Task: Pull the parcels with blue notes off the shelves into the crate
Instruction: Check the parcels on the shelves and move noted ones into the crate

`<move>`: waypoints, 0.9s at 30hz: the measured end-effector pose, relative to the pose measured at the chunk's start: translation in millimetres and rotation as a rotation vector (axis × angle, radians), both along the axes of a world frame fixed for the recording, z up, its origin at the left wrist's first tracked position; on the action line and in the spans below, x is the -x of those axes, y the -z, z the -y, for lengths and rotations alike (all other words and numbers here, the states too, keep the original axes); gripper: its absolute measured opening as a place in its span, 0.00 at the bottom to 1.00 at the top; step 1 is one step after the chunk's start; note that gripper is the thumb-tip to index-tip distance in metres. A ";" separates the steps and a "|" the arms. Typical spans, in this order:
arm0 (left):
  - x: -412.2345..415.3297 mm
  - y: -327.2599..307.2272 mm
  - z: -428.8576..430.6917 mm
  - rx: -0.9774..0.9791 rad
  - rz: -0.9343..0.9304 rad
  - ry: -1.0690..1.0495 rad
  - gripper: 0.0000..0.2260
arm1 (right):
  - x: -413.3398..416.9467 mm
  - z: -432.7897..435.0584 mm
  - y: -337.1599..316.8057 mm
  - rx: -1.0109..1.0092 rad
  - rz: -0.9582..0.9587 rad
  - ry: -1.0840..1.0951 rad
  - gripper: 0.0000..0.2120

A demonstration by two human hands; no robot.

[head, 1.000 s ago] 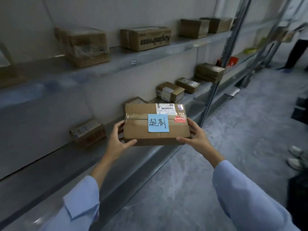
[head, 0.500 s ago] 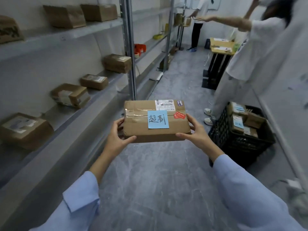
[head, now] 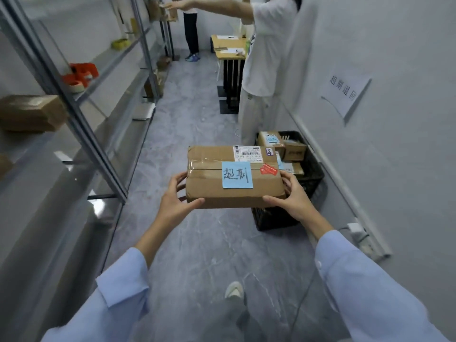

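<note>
Parcel (head: 209, 186) with one blue note (head: 237, 175), left hand (head: 172, 206) and right hand (head: 294, 201) gripping its two ends, one crate (head: 314, 178) behind

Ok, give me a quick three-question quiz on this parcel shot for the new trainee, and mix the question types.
1. True or false: the left hand and the right hand both hold the parcel that bears the blue note.
2. Where does the black crate stand? A: on a shelf. B: on the floor by the wall. C: on the wooden table.
3. Fill in: the crate already contains other cardboard ____.

Key: 1 true; 2 B; 3 parcels.
</note>
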State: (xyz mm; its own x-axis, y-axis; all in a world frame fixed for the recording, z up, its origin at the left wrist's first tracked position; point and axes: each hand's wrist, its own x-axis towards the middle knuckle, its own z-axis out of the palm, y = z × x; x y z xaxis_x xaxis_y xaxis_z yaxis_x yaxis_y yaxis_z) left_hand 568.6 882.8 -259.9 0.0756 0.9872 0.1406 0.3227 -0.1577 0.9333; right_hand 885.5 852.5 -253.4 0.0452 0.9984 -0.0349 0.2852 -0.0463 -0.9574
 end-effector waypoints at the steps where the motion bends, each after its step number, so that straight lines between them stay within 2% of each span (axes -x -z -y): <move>1: -12.5 2.9 -17.4 0.003 0.004 0.012 0.36 | -11.5 -14.5 2.0 0.005 0.002 0.011 0.44; 9: -95.4 10.5 -169.0 0.069 0.023 0.090 0.35 | -89.8 -144.6 1.0 0.071 -0.007 0.072 0.42; 16: -171.7 24.8 -261.1 0.125 0.016 0.169 0.36 | -162.6 -209.4 15.7 0.180 -0.082 0.129 0.44; 22: -237.2 54.2 -309.7 0.201 0.014 0.176 0.35 | -224.9 -260.0 43.6 0.292 -0.165 0.180 0.34; 27: -296.7 81.6 -344.2 0.247 0.013 0.120 0.36 | -287.1 -316.0 65.8 0.376 -0.139 0.161 0.27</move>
State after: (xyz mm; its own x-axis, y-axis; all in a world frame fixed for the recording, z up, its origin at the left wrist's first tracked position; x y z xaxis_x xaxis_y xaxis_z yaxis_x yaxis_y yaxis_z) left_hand 865.3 1227.0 -341.5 0.1935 0.9758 -0.1014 0.3034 0.0388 0.9521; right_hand 1172.6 1168.5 -319.2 0.1683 0.8957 -0.4117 0.1149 -0.4326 -0.8942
